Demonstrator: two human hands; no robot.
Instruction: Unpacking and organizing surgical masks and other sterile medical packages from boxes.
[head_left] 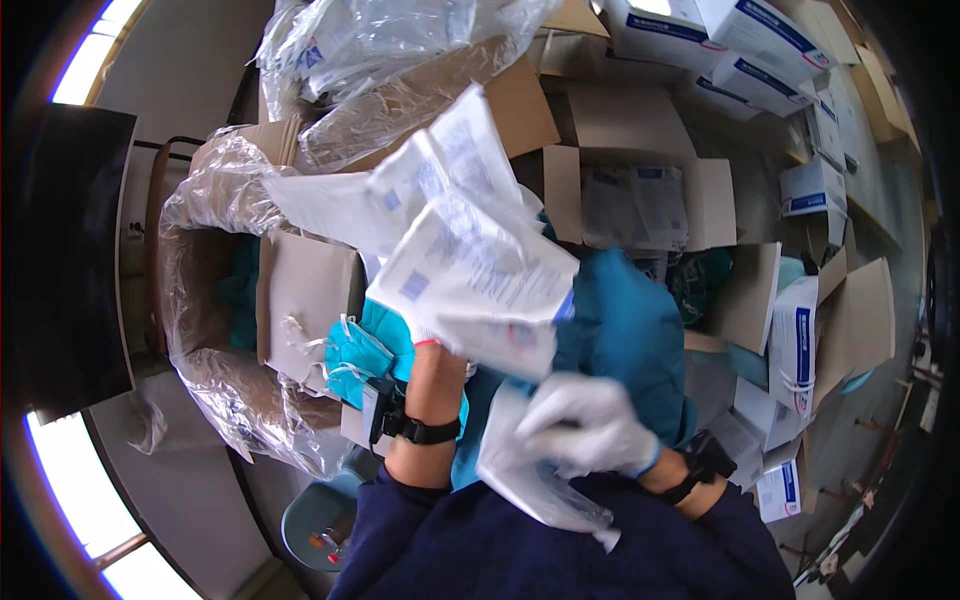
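Note:
Several white printed plastic bags [480,265] fan out above my left hand [426,332], which wears a white glove. The bags hide its fingers, but they rise from its grip. My right hand [592,425], also gloved in white and smeared by motion, is curled on a translucent plastic bag [505,455] in front of my body. Just left of my left wrist are teal folded fabric bundles [365,350] with white straps. Behind my hands lies a larger teal cloth item [625,335], also blurred.
A carton [310,290] lined with clear plastic stands at left, with teal items inside. An open carton [630,120] ahead holds plastic packets. White-and-blue boxes [795,345] and open flaps crowd the right. A blue-grey bin [310,525] sits at lower left.

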